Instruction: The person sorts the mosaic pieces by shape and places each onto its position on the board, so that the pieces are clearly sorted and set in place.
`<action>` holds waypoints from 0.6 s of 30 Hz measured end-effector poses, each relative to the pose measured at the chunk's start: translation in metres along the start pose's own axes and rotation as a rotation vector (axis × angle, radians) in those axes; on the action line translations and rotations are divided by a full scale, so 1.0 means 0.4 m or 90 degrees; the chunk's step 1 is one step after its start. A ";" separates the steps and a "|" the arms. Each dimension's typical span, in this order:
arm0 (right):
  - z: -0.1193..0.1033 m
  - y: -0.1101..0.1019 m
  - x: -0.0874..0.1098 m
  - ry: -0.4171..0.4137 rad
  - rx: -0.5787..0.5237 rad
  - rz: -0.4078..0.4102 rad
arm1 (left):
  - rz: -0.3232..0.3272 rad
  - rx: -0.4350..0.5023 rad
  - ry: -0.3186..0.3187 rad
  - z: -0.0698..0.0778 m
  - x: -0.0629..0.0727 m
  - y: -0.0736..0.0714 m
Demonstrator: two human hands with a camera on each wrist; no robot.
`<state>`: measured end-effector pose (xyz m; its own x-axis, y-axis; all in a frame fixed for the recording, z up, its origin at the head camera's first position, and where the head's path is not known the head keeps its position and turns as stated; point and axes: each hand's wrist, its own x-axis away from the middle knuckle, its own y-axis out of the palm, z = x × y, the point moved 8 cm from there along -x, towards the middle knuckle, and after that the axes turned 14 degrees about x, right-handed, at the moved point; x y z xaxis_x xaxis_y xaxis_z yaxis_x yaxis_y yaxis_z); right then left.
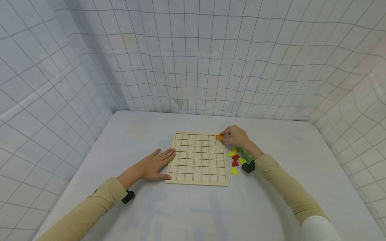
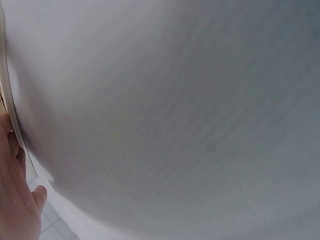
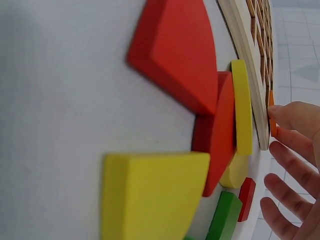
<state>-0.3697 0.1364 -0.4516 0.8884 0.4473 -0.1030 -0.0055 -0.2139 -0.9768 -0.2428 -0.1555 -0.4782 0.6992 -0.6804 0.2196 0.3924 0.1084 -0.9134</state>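
A pale wooden grid board (image 1: 197, 183) with square cells lies flat on the table. At its far right corner cell, my right hand (image 1: 236, 136) pinches an orange piece (image 1: 218, 137) between thumb and forefinger. In the right wrist view this orange piece (image 3: 273, 120) looks thin and edge-on at the board's corner, the other fingers held apart. My left hand (image 1: 155, 164) rests with spread, straight fingers on the left edge of the board, thumb near the front left corner. The left wrist view catches only part of that hand (image 2: 17, 195) against the board's side.
Right of the board lie several loose pieces: yellow quarter-round ones (image 1: 234, 170), red ones (image 1: 235, 163) and green ones (image 1: 245, 155). Black wrist devices (image 1: 248, 166) sit under both forearms. Grid-patterned white curtains (image 1: 196, 67) enclose the white table (image 1: 181, 211) at back and sides.
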 end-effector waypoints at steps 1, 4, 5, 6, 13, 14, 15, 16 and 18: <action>0.001 0.001 -0.001 -0.001 -0.001 0.000 | 0.000 0.002 0.000 0.000 0.000 0.000; 0.002 0.004 -0.003 -0.003 -0.004 -0.001 | -0.002 0.006 -0.002 0.001 -0.001 0.000; 0.002 0.005 -0.004 -0.005 -0.004 -0.003 | -0.003 0.007 -0.003 0.001 -0.001 0.000; 0.002 0.005 -0.005 -0.003 -0.005 -0.005 | -0.002 0.008 -0.003 0.002 -0.001 -0.001; 0.004 0.009 -0.005 0.006 -0.015 -0.015 | -0.001 0.011 0.000 0.008 0.002 -0.004; 0.004 0.009 -0.005 0.004 -0.015 -0.015 | -0.001 0.011 0.000 0.008 0.002 -0.005; 0.005 0.009 -0.005 0.003 -0.013 -0.014 | -0.001 0.012 0.000 0.009 0.002 -0.005; 0.005 0.009 -0.005 0.001 -0.010 -0.014 | -0.001 0.012 -0.001 0.010 0.002 -0.006; 0.007 0.009 -0.004 0.002 -0.006 -0.013 | -0.002 0.013 -0.002 0.010 0.002 -0.006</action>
<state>-0.3723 0.1376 -0.4555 0.8899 0.4487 -0.0818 0.0172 -0.2122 -0.9771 -0.2407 -0.1534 -0.4744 0.6999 -0.6786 0.2229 0.4058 0.1210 -0.9059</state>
